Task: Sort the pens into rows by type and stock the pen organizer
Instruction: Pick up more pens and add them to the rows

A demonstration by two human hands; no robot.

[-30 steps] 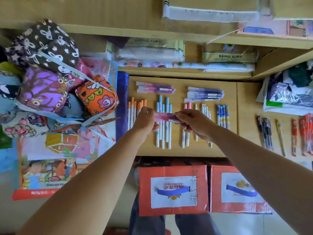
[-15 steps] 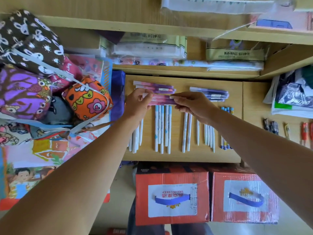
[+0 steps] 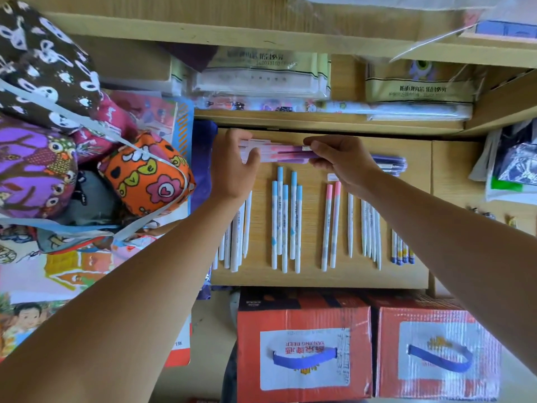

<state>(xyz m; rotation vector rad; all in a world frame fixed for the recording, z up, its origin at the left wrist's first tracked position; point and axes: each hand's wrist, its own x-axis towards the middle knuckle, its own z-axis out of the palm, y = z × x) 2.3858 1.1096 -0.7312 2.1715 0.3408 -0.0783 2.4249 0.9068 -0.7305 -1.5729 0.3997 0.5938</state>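
Nearest, red boxes [image 3: 302, 315] sit below worktop [image 3: 313, 277] edge. On worktop, blue-capped pens [image 3: 286, 222] and pink-capped pens [image 3: 331, 225] lie pointing away in separate rows, grouped by type. Beyond, left hand [image 3: 232, 167] and right hand [image 3: 343, 161] each pinch one end of pink pens [image 3: 279, 154], held sideways as bundle, probably to keep ends even. Bundle is at worktop's far edge beside purple pens [image 3: 389, 162]. Versus half second ago: bundle farther back, past blue caps. Farthest, shelf packets [image 3: 261, 80].
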